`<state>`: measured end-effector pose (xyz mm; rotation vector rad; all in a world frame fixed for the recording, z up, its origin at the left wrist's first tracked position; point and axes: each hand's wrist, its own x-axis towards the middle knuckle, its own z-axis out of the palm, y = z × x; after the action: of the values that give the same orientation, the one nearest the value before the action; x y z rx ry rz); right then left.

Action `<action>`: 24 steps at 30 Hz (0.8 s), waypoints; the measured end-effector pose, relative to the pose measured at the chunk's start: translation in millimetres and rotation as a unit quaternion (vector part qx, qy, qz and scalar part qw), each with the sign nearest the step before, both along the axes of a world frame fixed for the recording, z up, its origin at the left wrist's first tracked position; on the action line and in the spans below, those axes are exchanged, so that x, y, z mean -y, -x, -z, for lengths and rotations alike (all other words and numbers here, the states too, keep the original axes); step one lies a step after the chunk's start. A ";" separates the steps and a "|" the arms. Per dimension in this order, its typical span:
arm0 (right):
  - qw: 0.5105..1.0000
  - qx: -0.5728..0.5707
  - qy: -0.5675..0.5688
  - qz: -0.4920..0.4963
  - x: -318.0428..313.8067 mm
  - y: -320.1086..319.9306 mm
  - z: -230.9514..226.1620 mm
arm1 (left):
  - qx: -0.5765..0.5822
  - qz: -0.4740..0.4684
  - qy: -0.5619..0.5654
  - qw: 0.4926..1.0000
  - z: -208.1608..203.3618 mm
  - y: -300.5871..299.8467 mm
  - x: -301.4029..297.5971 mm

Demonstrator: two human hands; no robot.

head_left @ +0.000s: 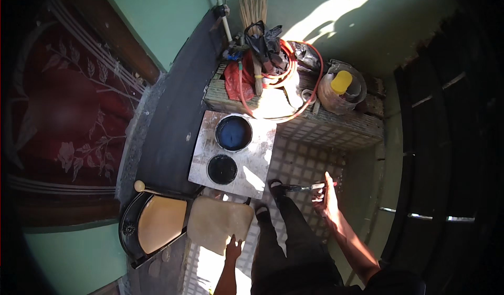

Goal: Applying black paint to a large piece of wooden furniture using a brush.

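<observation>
A paintbrush is in my right hand, its dark bristle end pointing left over the floor and its red handle end showing beside my fingers. My left hand grips the near edge of a chair's tan seat, with fingertips on the top. The chair's backrest has a tan panel in a black frame, with a round pale knob at one corner. Beyond the seat stands a paint-stained low table. It bears a round tub of bluish liquid and a smaller tub with black contents.
A ledge at the back holds a coiled orange hose, a stick broom and a bucket with a yellow-capped container. A dark red patterned curtain hangs at left. Dark slats line the right side.
</observation>
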<state>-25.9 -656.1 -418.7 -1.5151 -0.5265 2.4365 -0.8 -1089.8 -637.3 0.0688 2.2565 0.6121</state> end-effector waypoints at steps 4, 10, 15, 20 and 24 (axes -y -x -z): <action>0.992 -0.070 0.036 0.100 0.5 -81.1 -35.5 | 0.084 0.182 0.092 0.975 8.0 -18.2 67.2; 0.940 -0.195 0.073 0.271 30.2 -189.7 -51.9 | -0.042 0.300 0.045 0.952 -25.0 92.9 11.1; 0.883 -0.245 0.012 0.400 53.2 -287.8 -100.0 | -0.106 0.373 -0.061 0.920 -54.9 130.8 -105.2; 0.807 -0.246 -0.096 0.529 88.0 -374.2 -142.6 | -0.108 0.452 -0.162 0.870 -71.5 104.1 -219.4; 0.717 -0.266 -0.167 0.622 130.4 -451.7 -159.7 | -0.088 0.493 -0.229 0.835 -90.4 56.1 -292.2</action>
<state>425.8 -786.6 -258.9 -0.5333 0.1830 1.3933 -56.9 -797.6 -546.9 1.4713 1.8220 0.5397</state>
